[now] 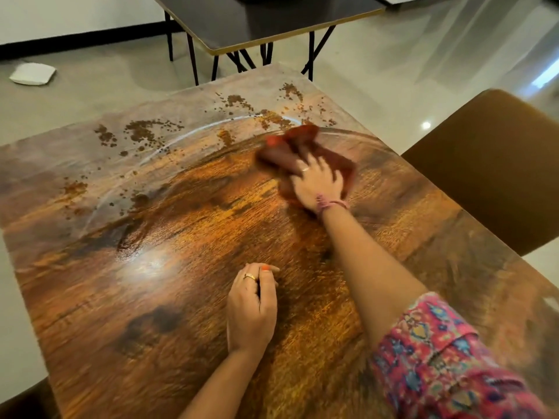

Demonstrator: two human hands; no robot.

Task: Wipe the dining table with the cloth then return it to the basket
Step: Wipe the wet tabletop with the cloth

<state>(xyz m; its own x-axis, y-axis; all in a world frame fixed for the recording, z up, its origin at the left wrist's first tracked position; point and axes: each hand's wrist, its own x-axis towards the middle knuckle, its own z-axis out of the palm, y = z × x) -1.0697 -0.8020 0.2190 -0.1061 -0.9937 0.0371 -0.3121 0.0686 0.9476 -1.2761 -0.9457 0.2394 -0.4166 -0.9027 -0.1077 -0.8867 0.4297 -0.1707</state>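
A: Cloth point(305, 155) under the right hand point(319, 186), why flat?
B: Fingers spread, palm pressing it to the dining table point(181, 237), near the crumbs point(145, 131).
A: And the left hand point(251, 309)?
B: Loosely curled, holding nothing, resting for balance. Basket isn't in view.

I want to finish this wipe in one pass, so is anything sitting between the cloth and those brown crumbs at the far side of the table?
Nothing visible does. The right hand presses the cloth on the dining table, and the crumbs lie beyond it on bare wood. The left hand rests nearer, out of that path.
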